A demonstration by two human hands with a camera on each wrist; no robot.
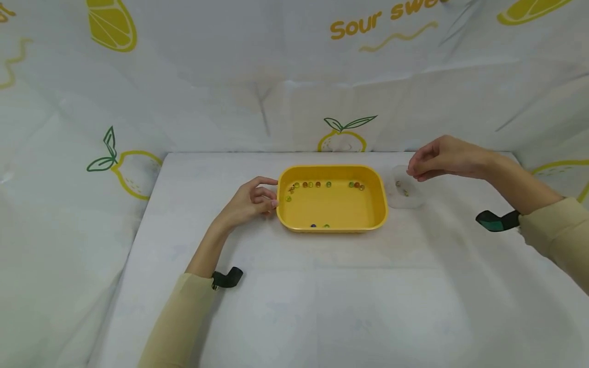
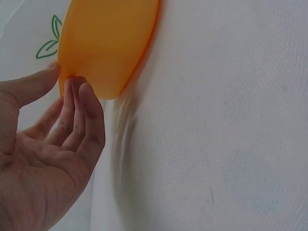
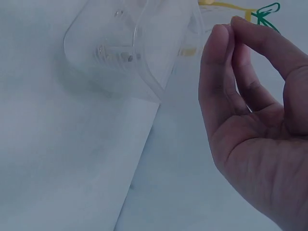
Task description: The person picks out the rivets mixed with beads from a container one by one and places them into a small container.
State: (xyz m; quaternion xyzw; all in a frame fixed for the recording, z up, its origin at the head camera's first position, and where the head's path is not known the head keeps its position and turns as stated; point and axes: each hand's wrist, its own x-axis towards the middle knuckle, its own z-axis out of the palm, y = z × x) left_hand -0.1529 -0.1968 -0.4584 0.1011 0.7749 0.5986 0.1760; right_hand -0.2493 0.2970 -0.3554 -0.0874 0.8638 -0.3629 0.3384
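Observation:
A yellow tray (image 1: 331,207) stands on the table with several small coloured glass marbles (image 1: 318,184) inside, mostly along its back and left sides. My left hand (image 1: 250,202) touches the tray's left end from outside, its thumb and fingertips against the rim and wall in the left wrist view. Right of the tray is a clear plastic container (image 1: 407,199) holding a few marbles (image 1: 399,184). Above this container's back right side, my right hand (image 1: 446,158) has thumb and index fingertips together. Whether something tiny sits between those tips cannot be made out.
A white cloth covers the table (image 1: 276,306), which has its back edge just behind the tray. Behind it hangs a white curtain (image 1: 207,76) printed with lemons. A black wrist strap device (image 1: 227,277) sits on the left forearm and another (image 1: 497,221) on the right.

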